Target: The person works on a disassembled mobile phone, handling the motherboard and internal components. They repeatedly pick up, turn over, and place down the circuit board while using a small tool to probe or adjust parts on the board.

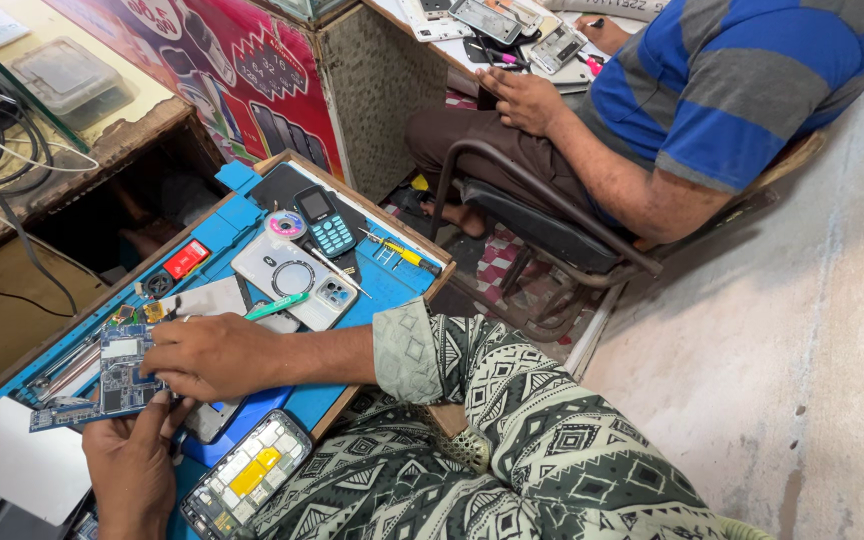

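Note:
A blue circuit board [102, 375] is held over the left end of a blue work mat [392, 285]. My left hand [132, 470] comes up from the bottom edge and grips the board's near side from below. My right hand [214, 355], on a patterned sleeve, lies over the board's right end with its fingers closed on the edge. A teal-handled tool [277, 305] lies just beyond my right hand, on a white phone back [287, 270] with a ring on it.
On the mat lie a small keypad phone [327, 220], a tape roll [287, 224], a yellow screwdriver [407, 255] and a red part [187, 258]. An opened phone [247, 475] lies near my knee. A seated person in a striped shirt [732, 90] works at the upper right.

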